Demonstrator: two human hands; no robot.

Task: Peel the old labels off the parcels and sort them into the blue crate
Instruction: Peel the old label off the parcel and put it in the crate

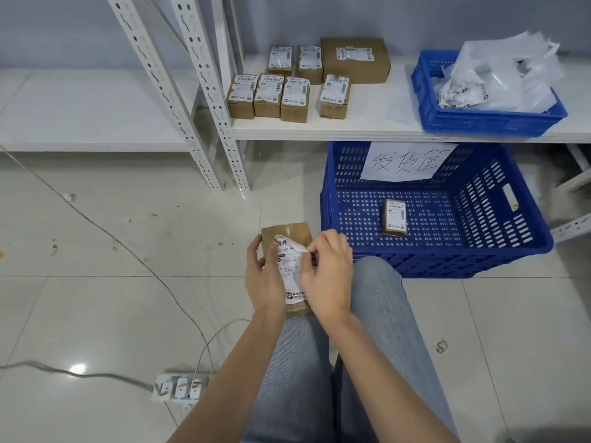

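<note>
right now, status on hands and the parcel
Left hand grips parcel. Right hand pinches label, corner lifted. Blue crate holds one parcel. Nothing in the way.

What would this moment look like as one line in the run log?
step: peeling label | left hand: holds parcel | right hand: pinches label corner | floor crate: one parcel inside | shelf: labelled parcels waiting

1. Left hand gripping a brown parcel above the knees.
2. Right hand pinching its white label (top corner lifted).
3. Blue crate beside, one parcel inside.
</note>
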